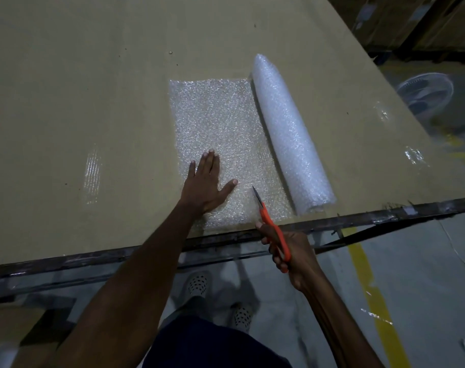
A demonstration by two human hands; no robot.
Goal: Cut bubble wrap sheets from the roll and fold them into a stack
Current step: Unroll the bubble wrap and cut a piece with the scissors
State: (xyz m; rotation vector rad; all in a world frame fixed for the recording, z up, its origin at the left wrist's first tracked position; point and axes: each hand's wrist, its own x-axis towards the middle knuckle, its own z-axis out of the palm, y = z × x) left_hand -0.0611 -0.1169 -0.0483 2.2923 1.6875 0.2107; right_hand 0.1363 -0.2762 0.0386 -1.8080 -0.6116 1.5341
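- I see the bubble wrap roll (pixel 289 134) lying on the table (pixel 93 88), long axis running away from me, just right of the unrolled sheet (pixel 220 134).
- Right hand (pixel 292 256) is nearer the cut line, gripping orange scissors (pixel 272 229); blade tips over the sheet's near edge beside the roll.
- Left hand (pixel 204 184) lies flat, fingers spread, pressing the sheet down.

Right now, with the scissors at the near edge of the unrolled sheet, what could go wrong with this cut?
1. The left hand presses flat on the unrolled sheet, thumb spread toward the scissors; a drifting cut could nick it.
2. Nothing holds the roll, so it may roll or tug the sheet askew.
3. With no guide line visible, the cut may wander along the roll, leaving an uneven sheet.
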